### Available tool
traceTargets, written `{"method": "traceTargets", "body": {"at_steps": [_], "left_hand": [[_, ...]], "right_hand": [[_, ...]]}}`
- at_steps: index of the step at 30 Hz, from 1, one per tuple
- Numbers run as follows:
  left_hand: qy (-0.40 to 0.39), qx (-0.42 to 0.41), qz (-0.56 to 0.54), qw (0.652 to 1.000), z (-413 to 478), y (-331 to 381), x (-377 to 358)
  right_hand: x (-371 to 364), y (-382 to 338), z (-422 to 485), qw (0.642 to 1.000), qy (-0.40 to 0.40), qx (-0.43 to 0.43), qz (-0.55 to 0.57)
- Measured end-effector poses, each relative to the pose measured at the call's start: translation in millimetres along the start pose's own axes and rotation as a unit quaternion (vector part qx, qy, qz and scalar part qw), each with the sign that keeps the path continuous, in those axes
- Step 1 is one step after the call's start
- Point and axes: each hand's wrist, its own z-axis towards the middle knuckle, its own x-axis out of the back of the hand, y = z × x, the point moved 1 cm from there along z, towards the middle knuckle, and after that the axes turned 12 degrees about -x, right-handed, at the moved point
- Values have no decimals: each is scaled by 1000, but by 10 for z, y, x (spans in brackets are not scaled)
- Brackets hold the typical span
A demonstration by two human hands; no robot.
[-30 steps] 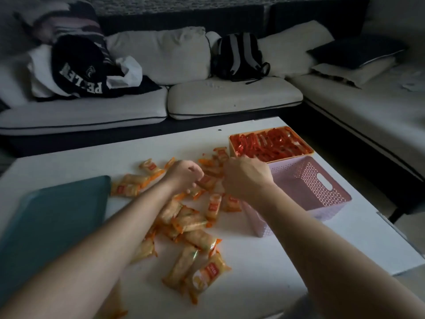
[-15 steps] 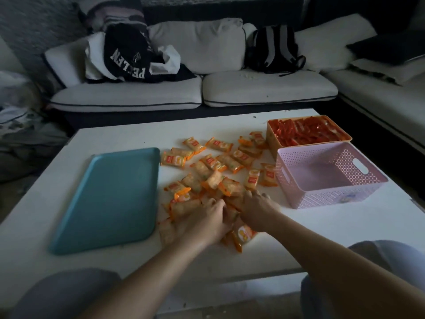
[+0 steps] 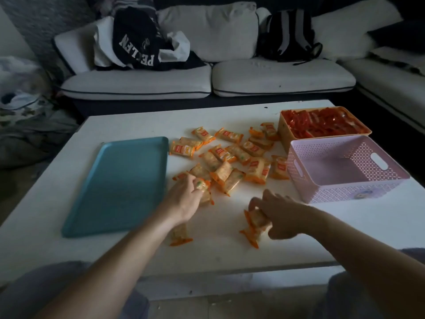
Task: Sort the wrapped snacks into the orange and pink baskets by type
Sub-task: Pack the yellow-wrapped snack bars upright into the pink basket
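Grip: left hand (image 3: pixel 184 200) curled round a cracker packet (image 3: pixel 202 185) | right hand (image 3: pixel 279 217) clutching a bunch (image 3: pixel 256 223) | Risk: slippery wrappers may slide loose, falling off the tabletop's (image 3: pixel 218 252) near edge before the pink basket (image 3: pixel 340 192).

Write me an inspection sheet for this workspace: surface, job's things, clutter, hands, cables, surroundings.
Surface: white table, dimly lit.
Job's things: orange basket full of red snacks; pink basket holds nothing; orange-wrapped snacks lie loose between tray and baskets.
Clutter: blue tray, nothing on it.
Hands: left hand grips a snack at the pile's near edge; right hand pinches a bundle of orange-wrapped ones.
Cables: nothing seen.
Surroundings: sofa behind the table, with a backpack and dark garment on it.
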Motion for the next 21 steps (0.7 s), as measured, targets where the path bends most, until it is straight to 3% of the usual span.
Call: {"method": "traceTargets", "body": {"at_steps": [2,5,7,9,13,16,18,21], "left_hand": [[-28,40,66,997,-112,-190,11],[-57,104,234,965,-263,-328,-17],[-53,120,261,956,-322,-316,-78],[-46,102,266,958,-383,-316,-153],[-12,97,156,983,-379,-321,-76],[80,109,14,991,-252,-361,133],[161,107,-61,979,-165,-407,222],[209,100,-129,964,32,-460,229]], "right_hand": [[-162,-79,50,996,-7,7,-93],[-168,-174,136,992,58,7,-112],[-72,-219,193,994,85,11,-67],[75,-302,258,993,108,4,53],[306,-511,445,957,153,-24,245],[352,-761,608,947,142,-10,290],[306,-943,721,958,131,11,255],[136,-1113,824,984,127,26,125]]}}
